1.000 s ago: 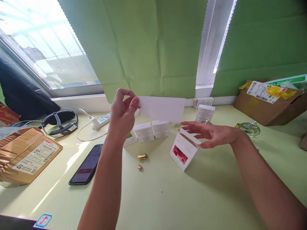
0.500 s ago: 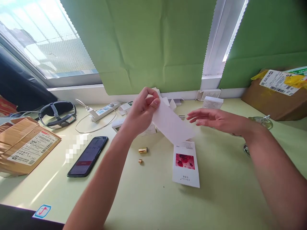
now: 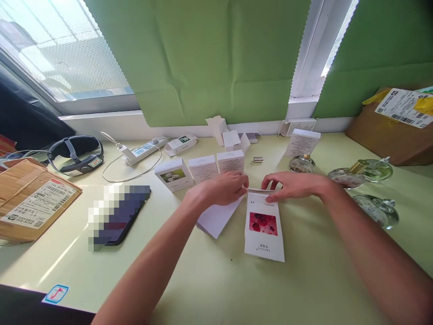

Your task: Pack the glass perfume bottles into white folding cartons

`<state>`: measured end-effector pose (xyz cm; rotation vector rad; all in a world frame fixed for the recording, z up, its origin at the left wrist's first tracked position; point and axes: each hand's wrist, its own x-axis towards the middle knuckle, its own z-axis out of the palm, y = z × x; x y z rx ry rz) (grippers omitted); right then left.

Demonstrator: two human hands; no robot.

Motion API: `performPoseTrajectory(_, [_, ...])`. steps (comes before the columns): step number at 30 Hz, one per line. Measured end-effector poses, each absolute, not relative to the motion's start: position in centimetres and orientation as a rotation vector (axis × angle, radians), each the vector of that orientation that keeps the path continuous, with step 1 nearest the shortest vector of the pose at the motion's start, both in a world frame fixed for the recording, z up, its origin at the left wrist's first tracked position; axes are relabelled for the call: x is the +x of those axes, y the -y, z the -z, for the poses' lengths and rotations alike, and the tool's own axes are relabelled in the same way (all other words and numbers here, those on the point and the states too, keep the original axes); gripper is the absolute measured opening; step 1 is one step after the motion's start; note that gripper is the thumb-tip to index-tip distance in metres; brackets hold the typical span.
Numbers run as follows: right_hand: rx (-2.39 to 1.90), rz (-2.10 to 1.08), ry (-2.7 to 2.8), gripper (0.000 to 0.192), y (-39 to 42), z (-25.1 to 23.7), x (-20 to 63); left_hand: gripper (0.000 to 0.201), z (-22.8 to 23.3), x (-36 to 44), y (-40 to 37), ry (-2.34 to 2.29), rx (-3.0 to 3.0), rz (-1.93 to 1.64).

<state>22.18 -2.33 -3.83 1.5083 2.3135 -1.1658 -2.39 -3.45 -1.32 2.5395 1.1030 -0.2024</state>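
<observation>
**Both hands at the top flap of the flattened box**

Pale green desk under a window, green paper shades hanging at twelve o'clock, and packaging spread all around me. Dead centre, lying flat on the desk [image 3: 216, 280], is the white carton [image 3: 264, 227]: a collapsed rectangle with a red floral picture on its upper half and small print near both ends. Flat as it is, its far edge comes within easy reach of both sets of fingers.

My right hand [image 3: 293, 185] rests at the carton's twelve o'clock edge, fingertips drawn together on the top flap; whether they truly pinch it I cannot tell, since the fingers hide the contact. My left hand [image 3: 223, 188] sits at the carton's ten o'clock, fingers curled and closed over one end of a plain white paper strip [image 3: 216, 216], which slants away toward seven o'clock just beside the carton. Holding the strip at its end keeps it steady right next to the opening.

Beyond my hands, at eleven o'clock, stand three small white boxes [image 3: 202, 169]. Round glass bottles [image 3: 358, 174] cluster at two o'clock. A phone [image 3: 118, 219] lies at nine o'clock, a brown parcel [image 3: 32, 201] farther out the same way, and a cardboard box [image 3: 392, 131] sits at two o'clock near the wall.
</observation>
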Motion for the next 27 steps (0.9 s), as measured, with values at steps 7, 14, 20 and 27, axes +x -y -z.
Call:
performPoseTrajectory(7, [1.515,1.360,-2.220,0.048,2.3,4.2,22.9,0.065,2.7,-1.0,3.6,-1.158,2.435,0.336])
performPoseTrajectory(14, [1.440,1.893,-2.029,0.043,2.3,4.9,22.9,0.055,2.4,0.0,4.0,-1.085,2.530,0.401])
performPoseTrajectory(20, [1.344,1.908,-2.064,0.049,2.2,4.9,23.0,0.054,2.1,0.0,4.4,-1.094,2.561,0.414])
performPoseTrajectory(27, [1.386,1.919,-2.094,0.046,1.9,5.6,23.1,0.055,2.2,-0.2,4.6,-1.141,2.570,0.369])
